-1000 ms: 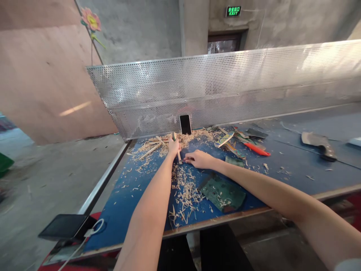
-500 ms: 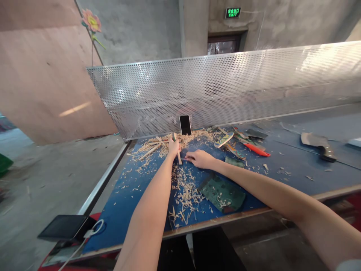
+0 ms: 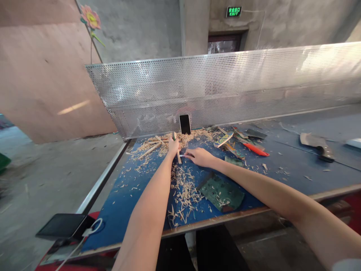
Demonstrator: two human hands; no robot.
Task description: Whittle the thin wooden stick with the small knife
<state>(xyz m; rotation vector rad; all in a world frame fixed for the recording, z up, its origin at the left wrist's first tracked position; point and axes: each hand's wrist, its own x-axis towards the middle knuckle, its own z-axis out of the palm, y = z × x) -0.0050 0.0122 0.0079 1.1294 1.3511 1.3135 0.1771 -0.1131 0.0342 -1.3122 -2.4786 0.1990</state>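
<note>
My left hand (image 3: 173,146) is closed around a narrow wooden strip (image 3: 179,157), whose lower end slants toward me over the blue tabletop. Something green shows by its thumb, too small to make out. My right hand (image 3: 199,157) grips a small knife (image 3: 182,155), its thin blade pointing left against the lower part of the strip. Most of the knife's handle is hidden in the fingers. Curled wood shavings (image 3: 184,195) lie beneath and in front of both hands. A dark green sheet (image 3: 222,192) sprinkled with shavings lies near the right forearm.
A phone (image 3: 185,124) leans on the perforated metal screen (image 3: 214,88) behind a heap of shavings. Wooden sticks (image 3: 150,150) lie left. On the right are a red-handled tool (image 3: 256,149) and a cleaver-like blade (image 3: 314,141). A black device (image 3: 60,226) with a cable sits at front left.
The knife blade has shifted slightly up the strip, away from me, with my right hand. My left hand holds the strip in nearly the same place.
</note>
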